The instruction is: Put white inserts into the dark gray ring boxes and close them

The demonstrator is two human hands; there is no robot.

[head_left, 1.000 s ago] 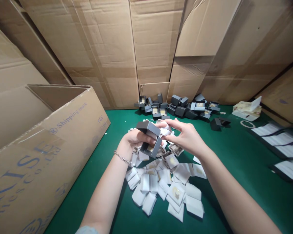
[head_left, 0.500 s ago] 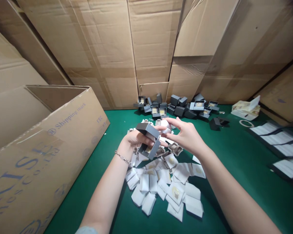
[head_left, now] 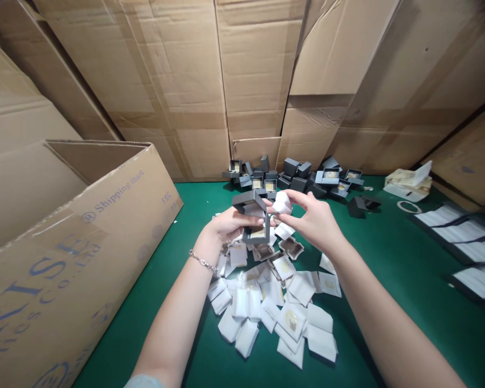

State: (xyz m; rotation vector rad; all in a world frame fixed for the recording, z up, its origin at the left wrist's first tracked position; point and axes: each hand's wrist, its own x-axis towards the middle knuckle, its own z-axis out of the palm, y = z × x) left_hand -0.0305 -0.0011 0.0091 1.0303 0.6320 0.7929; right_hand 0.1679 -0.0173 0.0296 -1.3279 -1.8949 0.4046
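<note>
My left hand [head_left: 225, 224], with a bracelet on the wrist, grips a small grey hinged box [head_left: 254, 216] that stands open with its lid up. A pale insert shows inside the box. My right hand [head_left: 313, 222] pinches a small white pad [head_left: 282, 203] just to the right of the box's lid. Both hands hover above a heap of white pads and cards [head_left: 275, 299] lying on the green table [head_left: 388, 258].
A large open cardboard carton [head_left: 76, 237] printed "Shipping mark" stands at the left. Several grey boxes [head_left: 295, 180], some open, pile up at the back against a wall of flattened cardboard [head_left: 258, 81]. Dark trays with white sheets [head_left: 464, 237] lie at the right.
The left hand has turned the grey box more upright and raised it a little. The right hand has lifted the white pad toward the box's lid.
</note>
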